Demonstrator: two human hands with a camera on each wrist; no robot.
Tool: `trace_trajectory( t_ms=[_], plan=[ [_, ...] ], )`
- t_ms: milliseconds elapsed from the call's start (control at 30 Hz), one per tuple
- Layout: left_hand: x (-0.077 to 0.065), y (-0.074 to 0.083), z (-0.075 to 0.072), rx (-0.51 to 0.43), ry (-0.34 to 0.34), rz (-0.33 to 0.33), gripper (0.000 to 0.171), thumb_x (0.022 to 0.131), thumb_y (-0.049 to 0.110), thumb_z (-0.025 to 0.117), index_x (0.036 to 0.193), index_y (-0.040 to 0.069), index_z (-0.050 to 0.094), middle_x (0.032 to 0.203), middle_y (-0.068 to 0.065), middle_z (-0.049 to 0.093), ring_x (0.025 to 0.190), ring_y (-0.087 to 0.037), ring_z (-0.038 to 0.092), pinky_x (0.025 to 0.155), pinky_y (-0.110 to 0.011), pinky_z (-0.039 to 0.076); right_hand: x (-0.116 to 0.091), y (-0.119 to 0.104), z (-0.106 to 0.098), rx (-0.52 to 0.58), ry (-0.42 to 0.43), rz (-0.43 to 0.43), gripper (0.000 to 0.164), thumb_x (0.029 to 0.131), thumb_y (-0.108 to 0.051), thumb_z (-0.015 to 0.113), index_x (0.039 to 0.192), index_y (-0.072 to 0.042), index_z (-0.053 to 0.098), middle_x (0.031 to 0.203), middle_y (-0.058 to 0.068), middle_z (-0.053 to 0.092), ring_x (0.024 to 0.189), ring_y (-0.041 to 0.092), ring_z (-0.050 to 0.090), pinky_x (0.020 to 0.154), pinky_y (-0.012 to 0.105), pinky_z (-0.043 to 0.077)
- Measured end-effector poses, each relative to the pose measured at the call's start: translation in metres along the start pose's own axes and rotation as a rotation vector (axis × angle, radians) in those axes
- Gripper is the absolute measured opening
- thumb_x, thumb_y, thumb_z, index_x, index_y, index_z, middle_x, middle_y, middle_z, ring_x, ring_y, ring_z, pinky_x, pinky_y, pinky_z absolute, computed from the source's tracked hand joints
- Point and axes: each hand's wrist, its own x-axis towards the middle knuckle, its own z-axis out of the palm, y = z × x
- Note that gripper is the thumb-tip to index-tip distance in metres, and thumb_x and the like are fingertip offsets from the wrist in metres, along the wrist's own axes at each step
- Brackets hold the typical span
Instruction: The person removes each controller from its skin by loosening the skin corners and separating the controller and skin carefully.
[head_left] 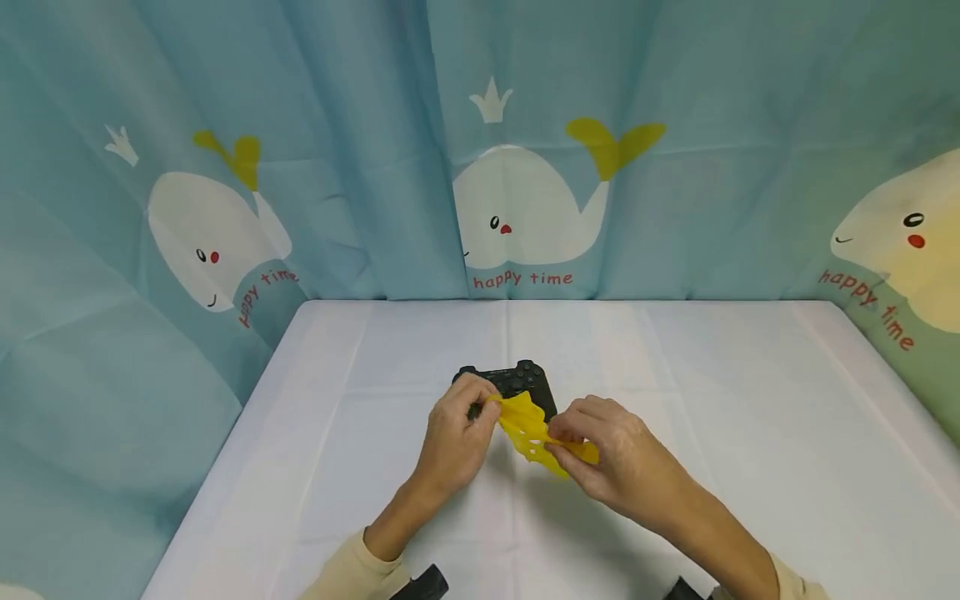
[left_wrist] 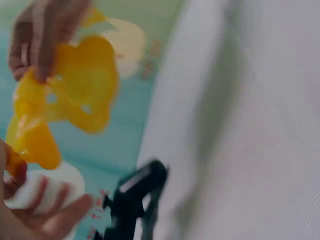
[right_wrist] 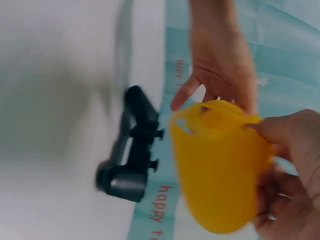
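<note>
A soft yellow silicone controller cover (head_left: 521, 421) with small cut-out holes is stretched between my two hands above the white table. My left hand (head_left: 459, 433) pinches its left end between thumb and finger. On the other side my right hand (head_left: 618, 454) pinches the cover's edge with thumb and fingers. In the right wrist view the cover (right_wrist: 217, 175) shows a rounded lobe hanging down and an opening at the top. Just behind lies a black game controller (head_left: 517, 381) on the table, partly hidden by my left hand and the cover.
The white table (head_left: 360, 467) reaches back to a blue curtain (head_left: 360, 167) printed with white whales, which hangs behind it and along both sides. Dark wrist-mounted devices (head_left: 422, 583) show at the lower edge by my sleeves.
</note>
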Motion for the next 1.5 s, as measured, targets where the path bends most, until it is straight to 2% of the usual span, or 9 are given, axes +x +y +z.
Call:
trace_trajectory(
  t_ms=[167,300,433,633,833,1100,1300,1400,1500],
  plan=[
    [0.000,0.005,0.008,-0.430,-0.160,-0.209,0.021,0.105,0.006,0.041,0.094,-0.003,0.055,0.122,-0.018,0.062,0.099,-0.031,0.067,0.070,-0.039,0.060,-0.004,0.009,0.006,-0.135,0.042,-0.082,0.035,0.073,0.003,0.087,0.091,-0.015,0.063,0.089,-0.011,0.057,0.083,0.007,0.053,0.074,0.026,0.049],
    [-0.003,0.009,0.013,-0.325,-0.138,-0.192,0.019,0.101,0.005,0.049,0.085,0.001,0.059,0.096,-0.010,0.068,0.076,-0.019,0.067,0.062,-0.033,0.059,-0.007,0.011,0.014,-0.199,0.065,-0.042,0.034,0.077,-0.016,0.087,0.094,-0.014,0.058,0.084,-0.009,0.056,0.075,0.007,0.053,0.065,0.025,0.050],
    [-0.003,0.015,0.015,-0.160,-0.115,-0.160,0.020,0.099,0.008,0.057,0.079,0.009,0.060,0.071,0.000,0.061,0.058,-0.011,0.056,0.055,-0.023,0.051,-0.003,0.012,0.018,-0.216,0.128,-0.167,0.031,0.096,-0.036,0.072,0.101,-0.007,0.064,0.084,-0.001,0.058,0.067,0.011,0.055,0.058,0.020,0.049],
    [0.004,0.016,0.007,-0.298,-0.118,-0.248,0.025,0.099,0.008,0.056,0.079,-0.002,0.068,0.077,-0.004,0.064,0.067,-0.017,0.055,0.061,-0.024,0.046,0.003,0.020,0.011,-0.082,0.146,-0.258,0.027,0.105,-0.028,0.056,0.100,-0.005,0.070,0.094,0.002,0.065,0.074,0.013,0.065,0.069,0.018,0.054],
    [-0.006,0.016,-0.003,-0.724,-0.135,-0.451,0.015,0.096,0.005,0.060,0.087,-0.004,0.068,0.090,-0.007,0.060,0.084,-0.019,0.054,0.079,-0.025,0.048,-0.003,0.019,0.016,0.227,0.163,-0.005,0.011,0.094,0.003,0.070,0.102,-0.002,0.064,0.091,0.001,0.070,0.077,0.017,0.070,0.071,0.025,0.057],
    [-0.012,0.017,0.000,-1.126,-0.143,-0.452,0.026,0.097,0.003,0.058,0.073,0.012,0.056,0.093,-0.004,0.055,0.089,-0.018,0.051,0.081,-0.025,0.045,-0.002,0.019,0.017,0.769,0.043,0.453,0.019,0.106,-0.008,0.056,0.107,0.009,0.062,0.092,0.012,0.070,0.077,0.019,0.068,0.072,0.030,0.058],
    [-0.013,0.014,0.000,-1.005,-0.145,-0.425,0.020,0.098,0.003,0.059,0.079,0.007,0.056,0.093,-0.007,0.059,0.086,-0.020,0.055,0.081,-0.026,0.049,-0.006,0.017,0.026,0.889,0.074,0.629,0.021,0.106,-0.014,0.057,0.106,0.007,0.060,0.095,0.011,0.068,0.081,0.018,0.067,0.076,0.028,0.057],
    [-0.014,0.015,0.000,-0.770,-0.137,-0.365,0.016,0.098,0.001,0.061,0.083,0.001,0.057,0.091,-0.010,0.066,0.083,-0.022,0.061,0.081,-0.028,0.053,-0.008,0.012,0.024,0.697,0.136,0.486,0.009,0.099,-0.006,0.067,0.104,0.000,0.062,0.102,0.005,0.066,0.090,0.019,0.066,0.081,0.029,0.056],
    [-0.014,0.018,0.003,-0.539,-0.145,-0.270,0.015,0.099,0.001,0.063,0.085,-0.003,0.058,0.087,-0.012,0.070,0.080,-0.029,0.065,0.077,-0.028,0.056,-0.003,0.006,0.017,0.275,0.133,0.173,0.025,0.085,0.002,0.080,0.106,-0.005,0.068,0.111,0.005,0.062,0.099,0.023,0.062,0.083,0.032,0.056]
  ],
)
